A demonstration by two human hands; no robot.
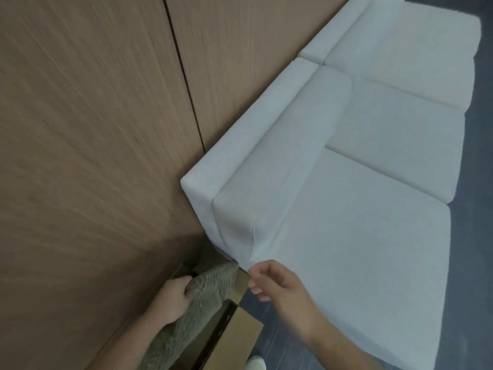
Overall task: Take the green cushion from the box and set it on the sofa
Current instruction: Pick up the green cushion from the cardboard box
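Note:
The green cushion (197,311), fuzzy and olive-toned, stands partly out of the cardboard box (234,335) at the bottom of the view. My left hand (170,300) grips the cushion's left edge, fingers curled over the fabric. My right hand (277,289) hovers just right of the cushion, above the box flap, fingers loosely spread and holding nothing. The white sofa (360,209) stretches from the box up to the right, its near end touching the box's corner.
A brown wood-panel wall (93,129) fills the left side, right behind the sofa and box. Dark floor (477,236) runs along the sofa's front edge. A white shoe tip (257,363) shows at the bottom by the box.

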